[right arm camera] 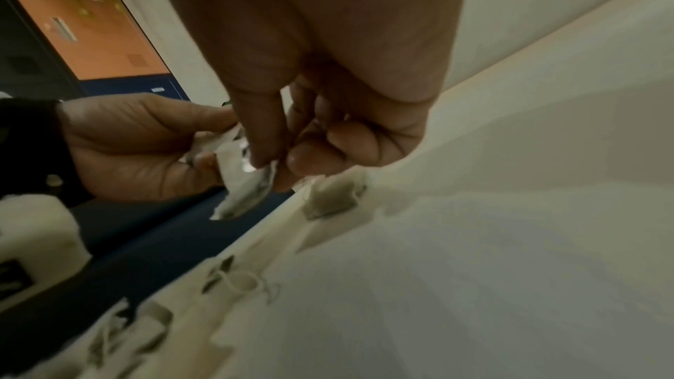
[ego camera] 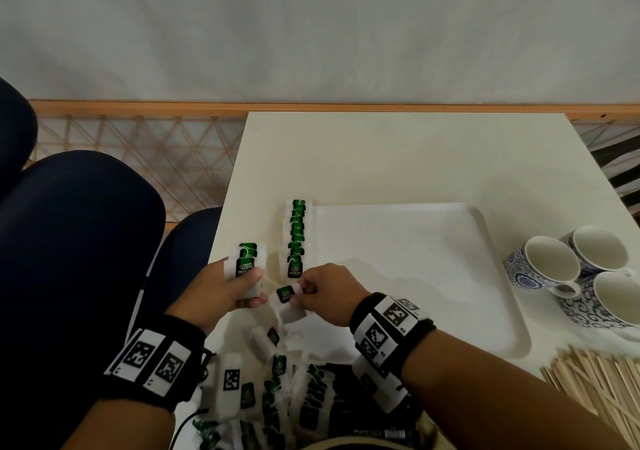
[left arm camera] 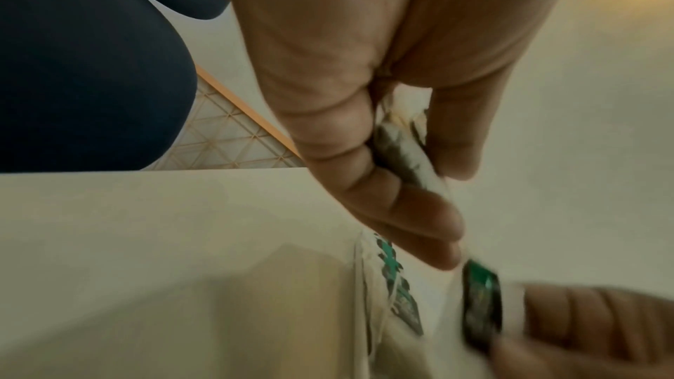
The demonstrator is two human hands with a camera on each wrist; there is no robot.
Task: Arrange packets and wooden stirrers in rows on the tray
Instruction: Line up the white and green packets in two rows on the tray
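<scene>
Left hand (ego camera: 227,285) grips packets (ego camera: 246,265); right hand (ego camera: 327,290) pinches one; head view alone shows tray (ego camera: 450,276)

- The tea bags (ego camera: 296,238) are white with green-and-black labels.
- The tray (ego camera: 450,276) is plain white.
- The cups (ego camera: 550,262), at three o'clock from the tray, are white with blue floral patterns.
- The stirrers (ego camera: 602,387), at five o'clock, are pale wood.
- The wristbands (ego camera: 391,328) are black, bearing black-and-white square codes.
- The table (ego camera: 381,158) is cream.

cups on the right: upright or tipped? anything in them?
Upright and empty. In the head view the three blue-patterned cups stand mouths up on the table, clustered right of the tray, showing bare white insides.
</scene>
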